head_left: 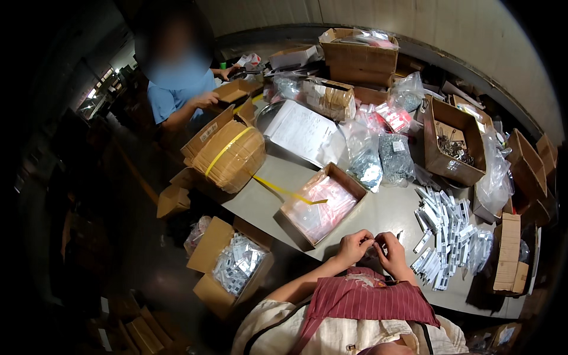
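My left hand (354, 247) and my right hand (390, 249) meet at the near edge of the table, fingertips pinched close together. Between them is something small and partly see-through, mostly hidden by the fingers; I cannot make out what it is. Just beyond my left hand stands an open cardboard box (345, 175) filled with clear and pinkish plastic bags (329, 200). To the right of my right hand lies a loose pile of white and grey metal strips (445, 236), several of them with dark markings.
A yellow strap (284, 190) trails from a taped carton (232, 155). Beyond are papers (300, 131), bags of small metal parts (395, 158) and a box of metal pieces (435, 151). At lower left, a carton (214, 290) holds wrapped parts. Across the table a person in blue (177, 89) handles a box.
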Available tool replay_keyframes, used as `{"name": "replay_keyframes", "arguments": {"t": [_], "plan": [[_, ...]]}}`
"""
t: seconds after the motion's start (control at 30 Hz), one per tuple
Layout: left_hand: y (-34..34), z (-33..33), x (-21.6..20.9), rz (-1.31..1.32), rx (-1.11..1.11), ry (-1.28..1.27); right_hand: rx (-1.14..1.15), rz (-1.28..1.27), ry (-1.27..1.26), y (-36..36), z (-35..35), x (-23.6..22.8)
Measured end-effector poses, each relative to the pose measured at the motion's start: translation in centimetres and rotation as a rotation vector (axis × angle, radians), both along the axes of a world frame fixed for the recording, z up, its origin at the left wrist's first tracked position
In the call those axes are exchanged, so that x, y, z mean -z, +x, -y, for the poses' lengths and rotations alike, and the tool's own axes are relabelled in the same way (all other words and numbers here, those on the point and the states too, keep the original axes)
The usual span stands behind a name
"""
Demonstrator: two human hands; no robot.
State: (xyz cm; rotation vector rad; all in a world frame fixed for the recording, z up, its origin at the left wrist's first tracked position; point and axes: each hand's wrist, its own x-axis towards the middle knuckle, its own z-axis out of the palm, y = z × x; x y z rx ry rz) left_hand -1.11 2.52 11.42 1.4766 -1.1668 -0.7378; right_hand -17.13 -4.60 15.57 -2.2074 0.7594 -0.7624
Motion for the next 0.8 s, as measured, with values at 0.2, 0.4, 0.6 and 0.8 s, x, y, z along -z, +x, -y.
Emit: {"name": "replay_keyframes", "arguments": {"t": [0.2,0.4,0.6,0.8], "plan": [[0.4,0.1,0.3,-0.060,0.007,-0.024,0.012,-0.065,0.003,0.1,0.1,0.4],[1.1,0.1,0.3,-0.008,0.060,0.000,0.012,-0.085,-0.019,0.5,0.0,1.0],[0.7,0.5,0.6,-0.023,0.042,-0.034,0.072,-0.121,0.010,0.4,-0.3,1.3],[1.6,1.0,2.8,-0.276,-0.015,0.036,0.089,-0.155,0.051,-0.6,-0.7,1.2]]}}
